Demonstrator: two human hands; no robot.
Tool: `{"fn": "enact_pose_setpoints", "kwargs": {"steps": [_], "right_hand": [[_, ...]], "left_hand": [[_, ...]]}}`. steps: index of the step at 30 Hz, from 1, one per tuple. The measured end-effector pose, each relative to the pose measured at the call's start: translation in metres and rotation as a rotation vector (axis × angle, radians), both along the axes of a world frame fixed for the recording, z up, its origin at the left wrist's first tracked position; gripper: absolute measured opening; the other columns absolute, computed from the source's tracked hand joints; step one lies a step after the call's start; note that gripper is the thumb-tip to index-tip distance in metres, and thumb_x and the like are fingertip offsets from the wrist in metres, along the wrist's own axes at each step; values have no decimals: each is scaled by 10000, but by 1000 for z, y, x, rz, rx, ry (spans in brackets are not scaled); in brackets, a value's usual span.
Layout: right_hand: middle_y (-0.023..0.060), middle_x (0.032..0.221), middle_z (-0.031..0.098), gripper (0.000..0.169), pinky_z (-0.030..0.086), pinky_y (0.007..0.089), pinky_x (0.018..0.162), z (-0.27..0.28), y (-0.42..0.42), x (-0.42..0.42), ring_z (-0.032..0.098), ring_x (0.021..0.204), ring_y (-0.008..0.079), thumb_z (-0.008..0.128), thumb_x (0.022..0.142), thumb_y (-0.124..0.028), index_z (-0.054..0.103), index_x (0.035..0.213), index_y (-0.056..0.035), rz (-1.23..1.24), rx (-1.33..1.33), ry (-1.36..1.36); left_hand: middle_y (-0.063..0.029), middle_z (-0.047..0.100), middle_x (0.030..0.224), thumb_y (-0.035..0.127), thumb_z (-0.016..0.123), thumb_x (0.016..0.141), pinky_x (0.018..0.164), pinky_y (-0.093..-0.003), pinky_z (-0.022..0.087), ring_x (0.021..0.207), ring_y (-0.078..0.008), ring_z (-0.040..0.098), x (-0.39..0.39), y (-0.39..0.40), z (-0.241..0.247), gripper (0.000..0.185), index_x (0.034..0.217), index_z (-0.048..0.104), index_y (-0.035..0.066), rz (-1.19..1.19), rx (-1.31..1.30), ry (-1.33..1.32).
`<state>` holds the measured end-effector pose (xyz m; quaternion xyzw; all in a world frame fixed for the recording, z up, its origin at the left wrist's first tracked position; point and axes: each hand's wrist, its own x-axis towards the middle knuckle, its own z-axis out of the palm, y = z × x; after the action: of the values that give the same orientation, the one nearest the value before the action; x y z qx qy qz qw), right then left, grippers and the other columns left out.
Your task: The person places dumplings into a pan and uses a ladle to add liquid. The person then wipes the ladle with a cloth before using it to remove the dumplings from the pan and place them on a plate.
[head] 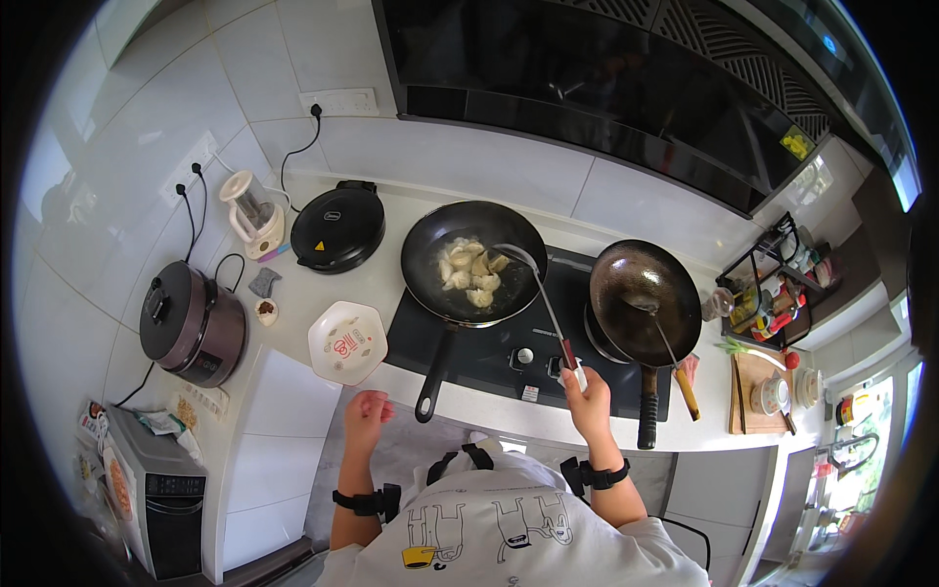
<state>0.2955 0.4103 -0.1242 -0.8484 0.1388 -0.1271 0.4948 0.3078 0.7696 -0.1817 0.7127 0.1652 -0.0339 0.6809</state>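
Observation:
My right hand (589, 403) grips the handle of a long metal spoon or ladle (546, 308). Its head rests inside a black frying pan (433, 227), at the right side of a heap of dumplings (461, 265). Some liquid or oil glistens around the dumplings. The pan sits on the left part of a black gas hob (477, 359), its handle pointing towards me. Held low in front of the counter, my left hand (369, 414) is loosely curled with nothing in it. Just beyond it lies a white hexagonal plate (359, 326) with printed decoration and no food.
A dark wok (623, 279) holding a wooden-handled spatula (686, 392) stands on the right burner. Leftward are a black electric griddle (341, 227), a blender-like jug (253, 213) and an electric cooker (194, 323). A cutting board (748, 374) lies far right; a range hood (572, 81) overhangs.

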Motion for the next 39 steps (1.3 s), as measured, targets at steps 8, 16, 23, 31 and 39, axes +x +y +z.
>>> {"fn": "enact_pose_setpoints", "kwargs": {"steps": [8, 16, 23, 31, 39], "right_hand": [[51, 547, 507, 316, 361, 278, 467, 1, -6, 1, 455, 489, 121, 622, 878, -285, 583, 776, 11, 4, 51, 12], [-14, 520, 470, 301, 321, 243, 430, -2, -2, 6, 403, 463, 63, 612, 888, -274, 575, 770, 0, -31, 29, -50], [58, 527, 492, 287, 349, 287, 452, 16, 0, 6, 420, 470, 122, 636, 867, -254, 589, 810, 24, -63, -89, -58], [168, 611, 583, 261, 448, 335, 518, 28, 3, 9, 581, 532, 284, 667, 828, -206, 587, 862, 40, -51, -124, -43], [151, 602, 574, 264, 440, 325, 506, 28, 0, 10, 564, 509, 264, 681, 821, -193, 547, 880, 26, -26, -137, -62]], "left_hand": [[-63, 615, 687, 222, 582, 898, 546, -221, 481, 571, -105, 577, 0, -2, 1, 233, 873, 577, -9, 8, 63, -5], [-45, 598, 660, 235, 582, 900, 496, -211, 436, 539, -87, 539, 0, -7, 8, 254, 848, 573, -14, -2, 137, -19], [-36, 578, 623, 232, 582, 898, 473, -215, 401, 513, -78, 512, -7, -1, 6, 257, 807, 578, -8, -27, 257, -29], [-33, 577, 617, 230, 583, 896, 471, -219, 397, 512, -78, 514, -8, -3, 5, 256, 790, 586, -3, -20, 279, -33], [-34, 580, 621, 211, 575, 901, 487, -219, 400, 536, -84, 530, -10, -3, 3, 250, 784, 585, -10, -32, 316, -49]]}}
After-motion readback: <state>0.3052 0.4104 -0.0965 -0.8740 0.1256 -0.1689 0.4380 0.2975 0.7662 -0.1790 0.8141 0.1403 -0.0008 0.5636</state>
